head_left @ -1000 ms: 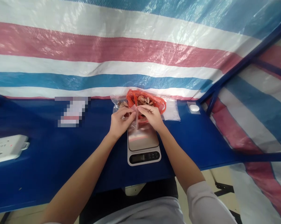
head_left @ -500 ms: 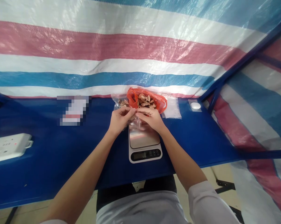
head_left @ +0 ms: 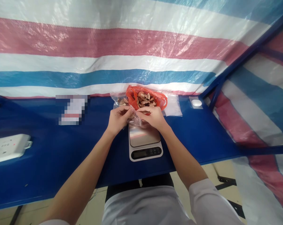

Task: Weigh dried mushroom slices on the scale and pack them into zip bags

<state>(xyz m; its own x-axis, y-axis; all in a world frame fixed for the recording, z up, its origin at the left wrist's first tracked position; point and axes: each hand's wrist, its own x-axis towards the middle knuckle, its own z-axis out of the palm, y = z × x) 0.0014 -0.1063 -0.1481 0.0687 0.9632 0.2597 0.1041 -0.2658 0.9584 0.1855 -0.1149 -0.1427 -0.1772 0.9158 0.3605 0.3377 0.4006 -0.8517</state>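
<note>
Above the scale: a thin, crumpled clear plastic bag (head_left: 135,118) is gathered up between both hands, just over the rear edge of a digital kitchen scale (head_left: 143,136).

Left hand: the left hand (head_left: 119,119) is closed on the film of the clear plastic bag, with the fingers curled and the thumb pressed against it.

Right hand: the right hand (head_left: 153,118) is also closed on the bag, its fingers bent over the film from the other side. The two hands touch the same bag and are nearly fingertip to fingertip.

Scale: a flat, brushed-metal platform sits on a white body, and a dark display strip (head_left: 140,153) runs along the near edge. The platform is bare where it can be seen.

Behind the scale: a crinkled orange plastic bag (head_left: 132,97) lies open, with curled, tan-pink dried pieces (head_left: 145,100) heaped inside. A second clear bag (head_left: 118,100), holding similar pieces, lies against its left side, partly hidden by the left hand.

Right of the scale: a flat white packet (head_left: 172,106) lies beside the orange plastic bag, and a small round white disc (head_left: 196,102) lies farther along.

Left of the scale: a pixelated, unreadable object (head_left: 72,109) and a white power strip (head_left: 7,148) lie on the blue counter (head_left: 38,156).

Beyond the scale: a striped woven tarp (head_left: 108,43) hangs behind the counter.
</note>
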